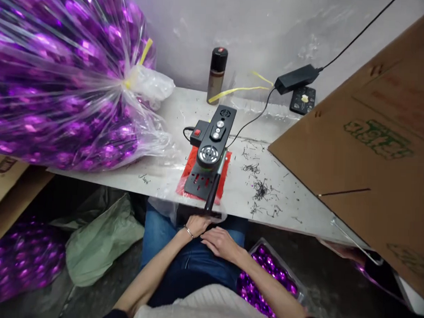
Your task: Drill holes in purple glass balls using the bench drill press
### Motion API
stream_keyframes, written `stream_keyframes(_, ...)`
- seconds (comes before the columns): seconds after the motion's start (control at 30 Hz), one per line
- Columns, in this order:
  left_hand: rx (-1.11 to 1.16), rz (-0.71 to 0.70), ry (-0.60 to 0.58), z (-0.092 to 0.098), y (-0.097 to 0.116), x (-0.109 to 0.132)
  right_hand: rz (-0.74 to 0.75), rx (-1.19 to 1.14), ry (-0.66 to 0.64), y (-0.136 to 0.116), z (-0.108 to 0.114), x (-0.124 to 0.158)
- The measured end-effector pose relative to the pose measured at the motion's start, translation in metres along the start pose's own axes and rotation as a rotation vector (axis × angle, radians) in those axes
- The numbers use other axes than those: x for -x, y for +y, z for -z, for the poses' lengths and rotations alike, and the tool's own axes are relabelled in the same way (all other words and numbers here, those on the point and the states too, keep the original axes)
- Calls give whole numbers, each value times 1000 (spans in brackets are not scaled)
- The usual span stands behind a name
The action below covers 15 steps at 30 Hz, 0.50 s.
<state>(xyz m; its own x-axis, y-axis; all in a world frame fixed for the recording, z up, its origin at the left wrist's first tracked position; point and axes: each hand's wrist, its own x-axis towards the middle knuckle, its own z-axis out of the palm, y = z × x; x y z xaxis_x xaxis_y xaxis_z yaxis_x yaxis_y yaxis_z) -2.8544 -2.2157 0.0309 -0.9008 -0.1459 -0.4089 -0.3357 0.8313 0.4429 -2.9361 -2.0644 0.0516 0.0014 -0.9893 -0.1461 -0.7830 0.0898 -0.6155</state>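
My left hand [197, 226], with a bracelet at the wrist, rests over my lap just under the table edge. Its fingers are mostly out of sight, so their closure is unclear. Close beside it lies my right hand [220, 243], fingers loosely stretched towards the left one, with nothing visible in them. Above both hands stands a black machine [216, 136] with round silver vents, fixed over a slotted black plate [198, 182] on a red sheet [187, 169]. A lever with a black handle [212, 194] points down towards my hands. Beside the machine is a small box with a red switch [196, 133].
A clear bag [61, 79] of shiny purple balls fills the left. A cardboard box [365, 150] leans in at right. Behind stand a spray can [217, 75] and a power adapter [298, 78]. Black scraps [259, 189] litter the table. Purple pieces [263, 276] sit below.
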Motion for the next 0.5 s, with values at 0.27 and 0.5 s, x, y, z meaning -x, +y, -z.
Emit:
stream_keyframes(0.27,46,-270,-41,-42,41,30,246,532,136,-21,29,10)
stream_keyframes(0.5,7,-305,132,-41,-44,36,242,666,-245,-27,81,26)
